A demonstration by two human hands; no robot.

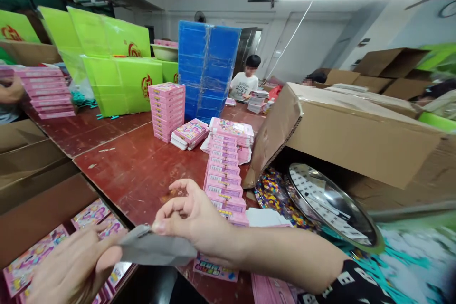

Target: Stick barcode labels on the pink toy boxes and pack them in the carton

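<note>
A thin grey strip (160, 247), smooth and limp like tape or film, stretches between my hands. My right hand (194, 213) pinches its upper edge between thumb and forefinger, with the other fingers curled. At the strip's left end is my left hand (71, 263), thumb and forefinger closed on it. Below that hand, an open carton (39, 204) holds pink printed boxes (90, 213) lying flat. Just beyond my right wrist runs a row of pink boxes (224, 175) on the red table (124, 166). My right forearm covers part of them.
A pink stack (167, 111) stands near tall blue bins (208, 66). Green boxes (117, 85) are at the back left. To the right are a large carton (356, 128), a metal tray (335, 209) and colourful small pieces (274, 194). A person (245, 80) sits across the table.
</note>
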